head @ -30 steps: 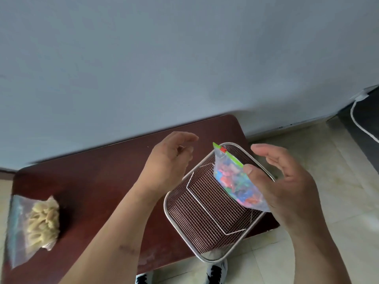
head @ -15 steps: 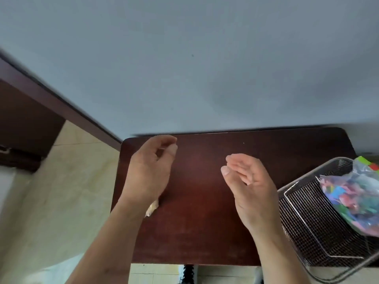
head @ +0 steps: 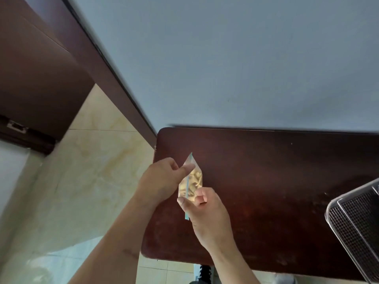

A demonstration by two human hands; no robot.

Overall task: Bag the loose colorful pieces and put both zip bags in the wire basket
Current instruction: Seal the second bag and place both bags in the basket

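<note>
Dark brown table [head: 276,181] across the lower right, pale wall behind, tiled floor to the left. Wire basket [head: 352,228] cut off at the right edge, well apart from the hands; inside not visible enough to tell what lies in it.

Above the table's left end, both hands on a small zip bag of pale yellow pieces [head: 191,183], held upright and off the surface. Left hand [head: 162,181] pinching the upper corner between thumb and fingers; right hand [head: 207,218] closed on the lower end, near the blue zip strip.

Likely risks: a slip from such small pinches at the corners, dropping the bag off the table edge just beside it; a spill if the seal is not fully pressed shut, which cannot be told here; a long carry to the far-off basket.

Compared with half a second ago: then both hands empty and apart over the table, colourful bag resting in the basket; now closed together on the yellow bag, view swung left, basket mostly out of sight.
</note>
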